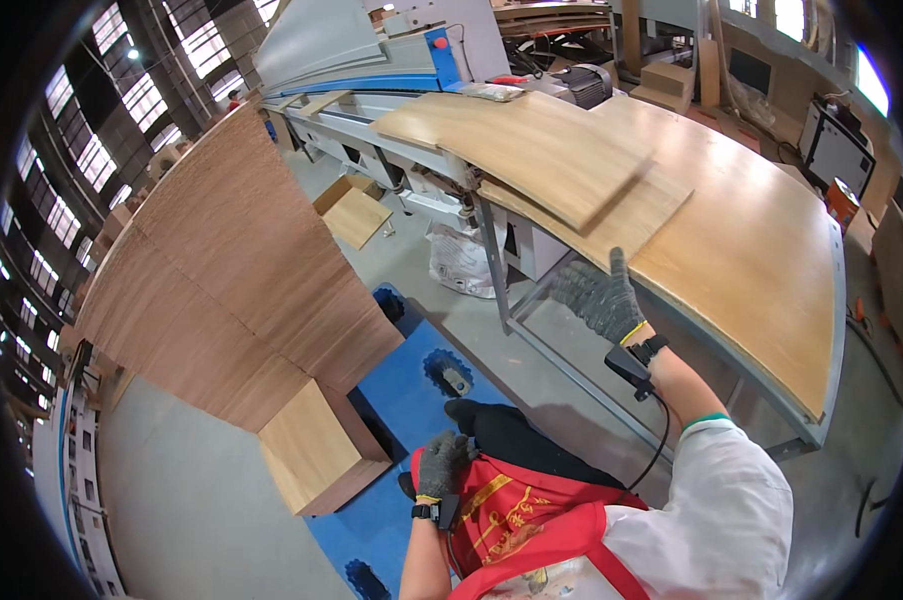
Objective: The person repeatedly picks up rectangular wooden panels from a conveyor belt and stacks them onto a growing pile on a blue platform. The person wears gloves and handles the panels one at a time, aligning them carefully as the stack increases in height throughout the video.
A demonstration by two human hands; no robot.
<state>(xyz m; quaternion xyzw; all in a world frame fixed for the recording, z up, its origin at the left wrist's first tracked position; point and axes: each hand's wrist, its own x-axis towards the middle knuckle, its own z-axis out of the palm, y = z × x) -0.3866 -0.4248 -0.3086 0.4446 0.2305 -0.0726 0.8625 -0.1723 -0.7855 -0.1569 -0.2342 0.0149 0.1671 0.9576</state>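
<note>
My right hand, in a grey knit glove with a yellow cuff edge, is stretched out just below the near edge of the worktable. Its thumb points up beside the boards and its fingers spread to the left, a little blurred; I see nothing in it. Several pale wood-grain boards lie overlapped on the table, the top board over a lower board. Low by my red apron, my left hand, gloved alike, has its fingers curled in, with nothing visible in them.
A tall stack of wood panels stands at left on a blue pallet, with a shorter stack beside it. The metal-framed table extends right. A machine stands behind; a white bag lies on the floor.
</note>
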